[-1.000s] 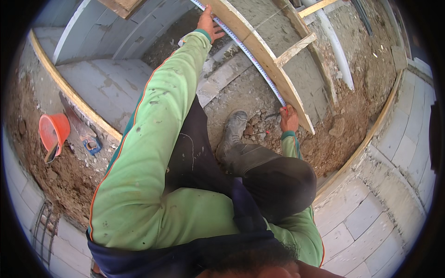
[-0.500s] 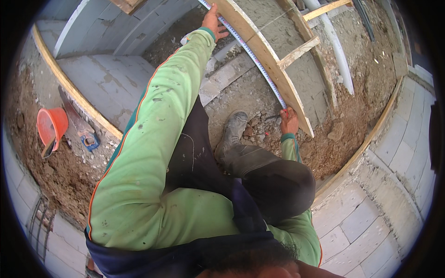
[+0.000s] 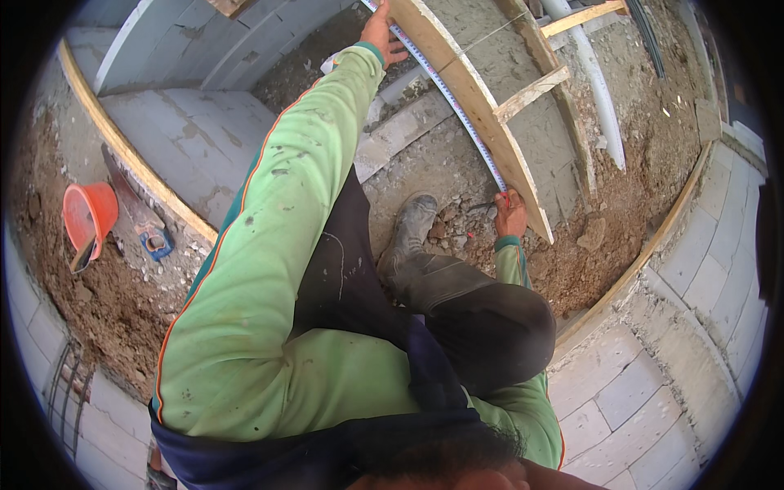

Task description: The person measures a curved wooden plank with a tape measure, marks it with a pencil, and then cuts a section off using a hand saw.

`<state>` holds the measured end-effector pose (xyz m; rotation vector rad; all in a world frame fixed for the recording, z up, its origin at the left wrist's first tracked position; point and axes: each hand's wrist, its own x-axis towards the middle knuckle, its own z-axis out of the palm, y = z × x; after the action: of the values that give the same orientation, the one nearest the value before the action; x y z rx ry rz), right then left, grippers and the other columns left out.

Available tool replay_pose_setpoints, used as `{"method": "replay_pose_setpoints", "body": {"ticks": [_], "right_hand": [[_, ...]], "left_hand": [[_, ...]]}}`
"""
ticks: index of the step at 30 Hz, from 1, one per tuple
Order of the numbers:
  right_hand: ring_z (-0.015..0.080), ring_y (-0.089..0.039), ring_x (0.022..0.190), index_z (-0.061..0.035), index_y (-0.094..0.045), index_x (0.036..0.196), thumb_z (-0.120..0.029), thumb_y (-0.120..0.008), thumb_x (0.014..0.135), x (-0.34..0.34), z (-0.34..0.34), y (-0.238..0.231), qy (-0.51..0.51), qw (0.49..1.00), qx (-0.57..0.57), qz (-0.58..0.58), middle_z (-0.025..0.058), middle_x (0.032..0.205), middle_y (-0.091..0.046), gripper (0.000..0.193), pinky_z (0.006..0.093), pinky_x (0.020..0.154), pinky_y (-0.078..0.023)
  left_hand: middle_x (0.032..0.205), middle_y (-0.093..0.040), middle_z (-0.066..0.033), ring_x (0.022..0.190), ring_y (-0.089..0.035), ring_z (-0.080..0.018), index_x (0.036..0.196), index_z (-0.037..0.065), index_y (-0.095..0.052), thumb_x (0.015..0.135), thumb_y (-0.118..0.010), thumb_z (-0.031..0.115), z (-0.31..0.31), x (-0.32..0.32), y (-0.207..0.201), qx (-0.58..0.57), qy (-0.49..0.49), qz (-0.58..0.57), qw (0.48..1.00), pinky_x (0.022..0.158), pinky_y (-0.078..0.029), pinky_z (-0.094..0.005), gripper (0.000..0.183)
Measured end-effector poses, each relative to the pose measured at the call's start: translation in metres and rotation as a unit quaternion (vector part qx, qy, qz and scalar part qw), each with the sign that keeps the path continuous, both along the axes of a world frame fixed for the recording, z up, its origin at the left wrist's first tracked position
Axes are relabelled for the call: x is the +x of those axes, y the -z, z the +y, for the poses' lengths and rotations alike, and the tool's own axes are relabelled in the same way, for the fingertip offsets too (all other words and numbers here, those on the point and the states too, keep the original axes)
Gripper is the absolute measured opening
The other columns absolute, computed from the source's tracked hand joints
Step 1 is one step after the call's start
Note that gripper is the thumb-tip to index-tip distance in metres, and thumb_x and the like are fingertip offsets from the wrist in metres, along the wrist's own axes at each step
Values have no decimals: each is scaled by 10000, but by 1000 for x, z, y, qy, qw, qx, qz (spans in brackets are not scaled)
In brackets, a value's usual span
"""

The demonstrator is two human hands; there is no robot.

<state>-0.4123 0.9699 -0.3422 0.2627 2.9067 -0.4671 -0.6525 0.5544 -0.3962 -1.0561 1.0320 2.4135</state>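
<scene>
A white tape measure [image 3: 457, 109] is stretched along the near edge of a long wooden board [image 3: 457, 69], bowed by the lens. At the board's far end my left hand [image 3: 380, 37] pinches the tape against the wood, its other fingers sticking out. My right hand [image 3: 511, 216], at the near end, is closed round the other end of the tape beside the board. Something small and red shows at its fingertips, and a thin dark piece juts out to the left; their kind is unclear.
Wooden crosspieces [image 3: 532, 92] join the board to a second plank [image 3: 563, 106]. A pale pipe [image 3: 596, 90] lies beyond. On the left, an orange bucket [image 3: 91, 214] and a handsaw [image 3: 139, 208] rest on soil. Grey block walls [image 3: 637, 400] and rubble surround my boot [image 3: 414, 220].
My left hand has shifted slightly to the right and down in view, along with the board's far end. My right hand stays nearly where it was, still at the tape.
</scene>
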Motion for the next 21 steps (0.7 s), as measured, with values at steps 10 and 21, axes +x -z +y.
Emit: {"method": "replay_pose_setpoints", "body": {"ticks": [10,21], "right_hand": [[453,-607,1040,-59,-671,1165,-279,-681,897,-2,-1,-3,-2,1000,8,-25,227,1106,-667,347,513,869,-471],[459,-601,1057,-44,-666,1176,-277,-683,898,-1,3,-1,-15,1000,-5,-6,238,1118,-662,363,518,890,-463]], "left_hand": [[1629,-208,-260,1468,-260,-472,1593,59,-243,917,-440,755,-2,-3,13,26,-8,6,1000,1163,-243,-615,990],[1646,-174,-246,1480,-244,-463,1590,50,-239,928,-443,737,-1,-3,16,27,-1,15,1000,1165,-239,-616,976]]}}
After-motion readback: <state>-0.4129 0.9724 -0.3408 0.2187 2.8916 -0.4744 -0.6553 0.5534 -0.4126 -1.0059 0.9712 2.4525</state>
